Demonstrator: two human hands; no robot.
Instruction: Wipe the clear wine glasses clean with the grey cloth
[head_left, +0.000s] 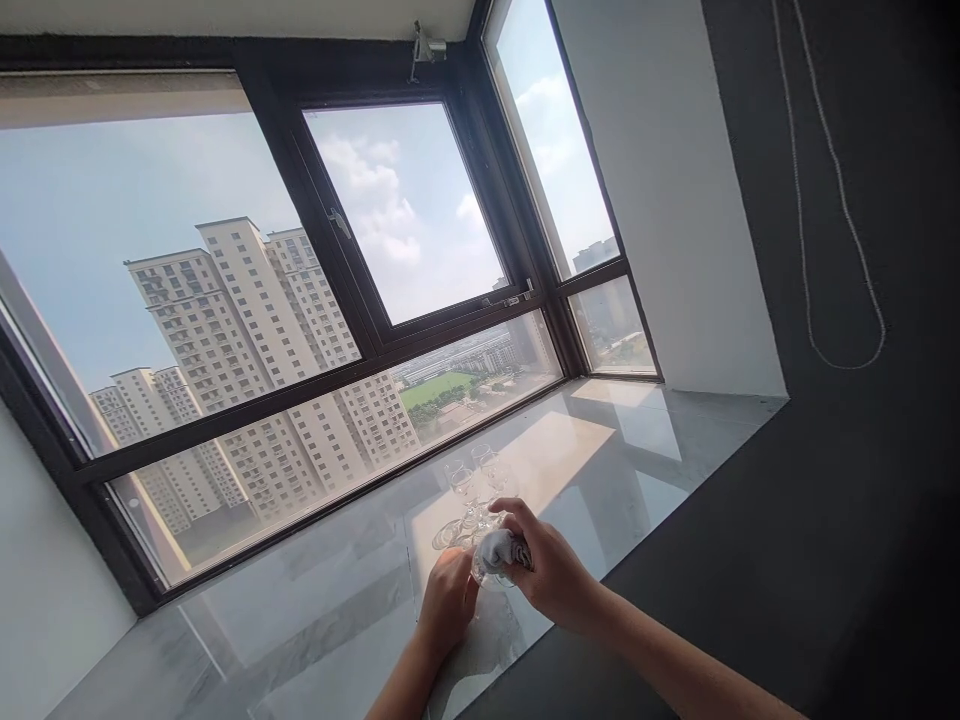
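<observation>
My left hand (448,600) is closed around a clear drinking glass (477,574) low in the view, above the window sill. Bunched in my right hand (553,572) is a grey-white cloth (498,552), with the fingers curled around it. The cloth sits at the mouth of the glass; whether part of it reaches inside, I cannot tell. Just beyond my hands, clear stemmed glasses (462,482) stand close together on the sill, partly hidden by my right fingers and washed out by sunlight.
The glossy pale sill (337,610) runs along dark-framed windows (367,345), its front edge dropping to a dark area at lower right. White wall (660,180) borders the windows on the right. A looped cord (844,200) hangs farther right. Tall buildings show outside.
</observation>
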